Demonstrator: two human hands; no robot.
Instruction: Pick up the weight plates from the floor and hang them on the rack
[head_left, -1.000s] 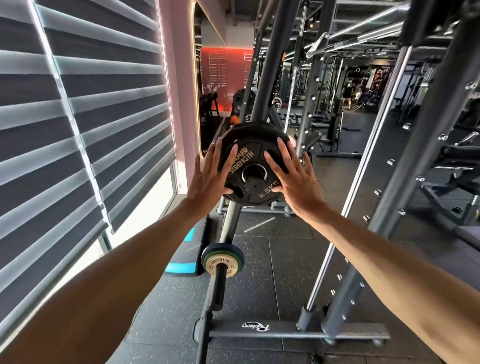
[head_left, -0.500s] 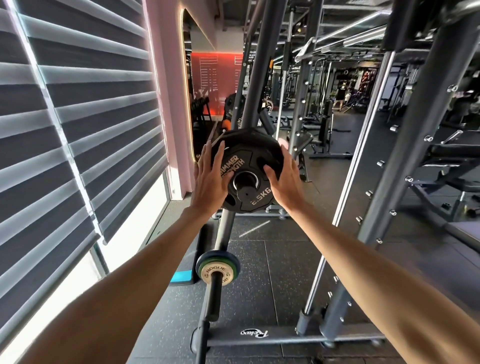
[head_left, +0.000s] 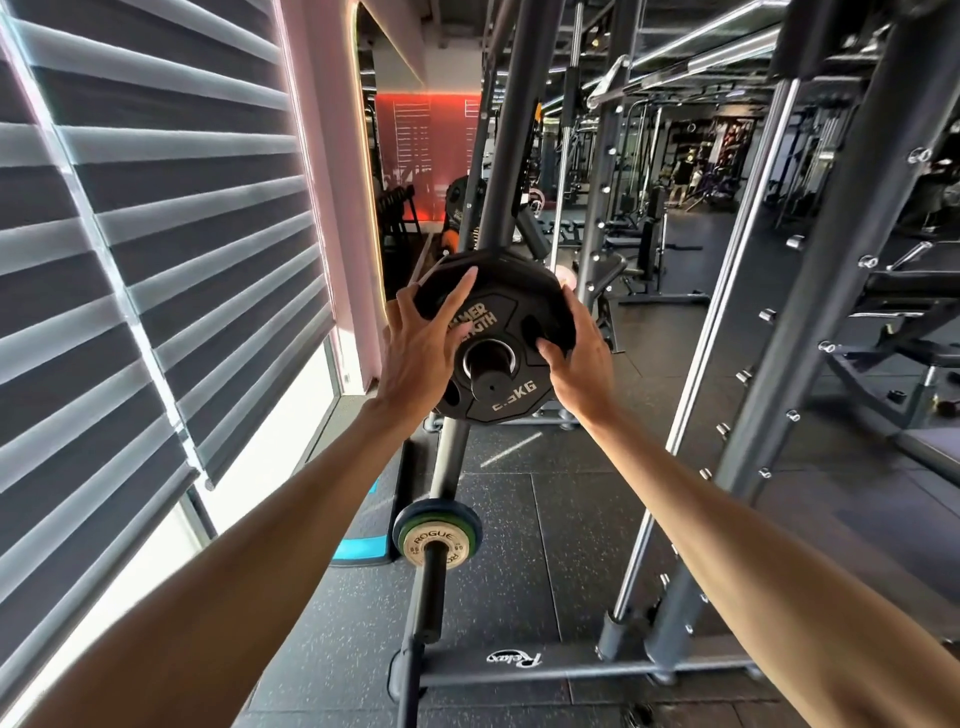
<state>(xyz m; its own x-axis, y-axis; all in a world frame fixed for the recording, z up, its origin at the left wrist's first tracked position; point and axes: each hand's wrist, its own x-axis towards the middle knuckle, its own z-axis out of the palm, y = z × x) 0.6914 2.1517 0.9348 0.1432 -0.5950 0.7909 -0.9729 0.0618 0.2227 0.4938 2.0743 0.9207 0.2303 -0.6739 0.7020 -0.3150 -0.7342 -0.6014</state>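
A black Hammer Strength weight plate (head_left: 506, 306) marked 2.5 KG sits on a black peg (head_left: 485, 376) of the grey rack upright (head_left: 511, 171). The peg's end pokes through the plate's centre hole. My left hand (head_left: 421, 353) presses on the plate's left face with spread, straight fingers. My right hand (head_left: 576, 358) grips the plate's right rim, thumb on the face and fingers curled behind the edge. Lower on the same upright, a small Rogue plate (head_left: 436, 532) with a green rim hangs on another peg (head_left: 428, 597).
Slatted window blinds (head_left: 156, 260) fill the left side. A second slanted rack post (head_left: 831, 291) with steel knobs and a chrome guide rod (head_left: 696, 395) stand at the right. The rack's base bar (head_left: 545, 675) lies on the rubber floor. Benches and machines fill the background.
The plate has slid further onto the peg, whose end now sticks out through the hole. My right hand went from flat fingers on the face to gripping the rim. The view moved closer.
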